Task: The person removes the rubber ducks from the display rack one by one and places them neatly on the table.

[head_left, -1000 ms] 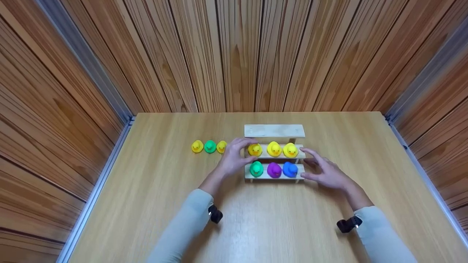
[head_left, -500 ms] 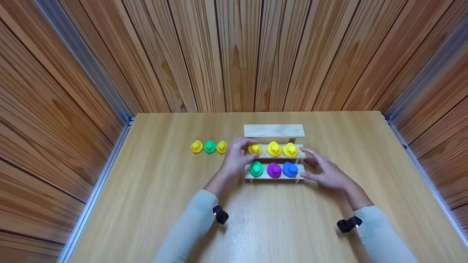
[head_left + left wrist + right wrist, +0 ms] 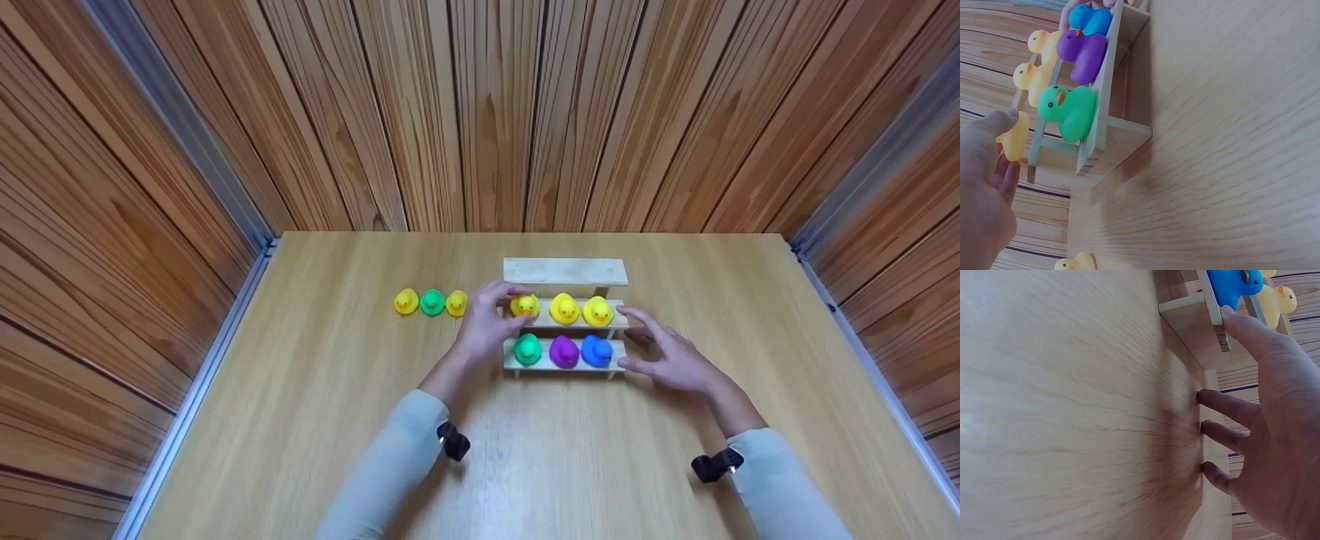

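Observation:
In the head view, a wooden three-step shelf (image 3: 564, 271) stands on the table. My left hand (image 3: 484, 324) pinches a yellow rubber duck (image 3: 525, 305) between thumb and fingers, at the left end of the middle step. Two more yellow rubber ducks (image 3: 564, 308) sit to its right. On the lowest step are a green duck (image 3: 528, 349), a purple duck (image 3: 564, 352) and a blue duck (image 3: 597, 351). My right hand (image 3: 673, 358) is spread at the shelf's right side. Its thumb (image 3: 1252, 332) touches the end of the lowest step, beside the blue duck.
Left of the shelf, a yellow duck (image 3: 406, 301), a green duck (image 3: 432, 301) and another yellow duck (image 3: 456, 303) stand in a row on the table (image 3: 337, 390). The shelf's top step bears nothing. Wood-panelled walls (image 3: 487, 112) enclose the table's back and sides.
My left wrist and forearm have shifted slightly to the right, with the fingers staying at the yellow duck. My right hand keeps its place at the shelf's right end.

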Demonstrator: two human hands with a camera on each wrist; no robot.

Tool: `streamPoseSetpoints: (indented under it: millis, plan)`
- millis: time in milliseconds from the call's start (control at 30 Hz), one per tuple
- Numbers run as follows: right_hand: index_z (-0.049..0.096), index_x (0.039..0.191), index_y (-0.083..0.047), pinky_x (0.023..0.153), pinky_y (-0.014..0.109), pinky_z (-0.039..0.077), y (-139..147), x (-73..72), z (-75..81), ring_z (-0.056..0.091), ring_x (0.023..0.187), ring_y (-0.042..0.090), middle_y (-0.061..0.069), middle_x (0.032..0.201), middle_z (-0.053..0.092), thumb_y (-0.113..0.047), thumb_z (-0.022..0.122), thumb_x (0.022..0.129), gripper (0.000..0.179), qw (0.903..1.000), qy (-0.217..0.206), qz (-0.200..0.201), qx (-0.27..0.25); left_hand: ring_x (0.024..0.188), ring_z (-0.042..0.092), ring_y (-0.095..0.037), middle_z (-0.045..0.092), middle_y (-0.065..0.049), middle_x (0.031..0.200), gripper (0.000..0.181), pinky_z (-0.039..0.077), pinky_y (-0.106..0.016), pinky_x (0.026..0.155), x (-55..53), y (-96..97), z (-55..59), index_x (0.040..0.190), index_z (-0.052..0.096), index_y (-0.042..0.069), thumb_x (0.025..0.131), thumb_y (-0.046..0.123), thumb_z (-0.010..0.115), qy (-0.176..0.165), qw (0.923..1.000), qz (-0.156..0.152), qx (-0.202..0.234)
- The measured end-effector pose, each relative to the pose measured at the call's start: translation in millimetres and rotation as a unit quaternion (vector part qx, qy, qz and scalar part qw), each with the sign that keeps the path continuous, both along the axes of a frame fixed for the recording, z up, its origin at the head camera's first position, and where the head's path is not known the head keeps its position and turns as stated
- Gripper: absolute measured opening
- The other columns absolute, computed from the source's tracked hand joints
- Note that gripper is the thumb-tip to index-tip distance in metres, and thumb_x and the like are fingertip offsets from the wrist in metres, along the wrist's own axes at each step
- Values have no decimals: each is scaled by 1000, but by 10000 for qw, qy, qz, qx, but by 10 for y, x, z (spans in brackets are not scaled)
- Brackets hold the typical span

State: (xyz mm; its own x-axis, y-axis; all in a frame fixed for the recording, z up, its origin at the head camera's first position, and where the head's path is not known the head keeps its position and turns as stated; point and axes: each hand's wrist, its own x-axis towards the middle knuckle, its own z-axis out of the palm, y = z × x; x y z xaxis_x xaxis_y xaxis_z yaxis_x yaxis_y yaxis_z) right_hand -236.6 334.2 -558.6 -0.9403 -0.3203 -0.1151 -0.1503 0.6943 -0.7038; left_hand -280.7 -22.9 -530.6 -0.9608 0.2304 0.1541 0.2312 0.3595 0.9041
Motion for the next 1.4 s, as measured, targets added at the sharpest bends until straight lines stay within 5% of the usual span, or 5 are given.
streamPoseSetpoints:
  millis: [433,900,1200,1400]
  plan:
    - [24,177,-38,126,92,24,-4,-5,-14,46,161,56,25,169,56,-46,79,105,91,9997,220,94,48,133,70,-34,76,-15,134,34,63,-50,118,69,-220,-23,131,80,8,98,7,88,622,9980,6,-83]
    - [25,177,-38,127,92,23,-3,-6,-17,46,162,55,25,171,54,-48,78,105,90,9998,194,84,39,132,69,-34,75,-15,135,34,62,-53,119,99,-582,-89,133,78,4,99,5,86,638,9977,226,28]
    - [28,176,-40,116,94,29,-21,4,-8,48,153,60,28,162,62,-50,79,103,90,9987,483,156,12,129,70,-33,76,-16,132,36,64,-50,116,112,-794,-160,128,80,4,94,0,89,714,9964,463,49]
    - [27,176,-39,124,93,21,-13,3,-8,41,161,58,26,168,58,-53,79,103,91,9999,168,10,9,129,73,-34,75,-17,130,37,64,-47,115,116,-895,-220,128,80,4,92,-3,89,717,9960,536,64]
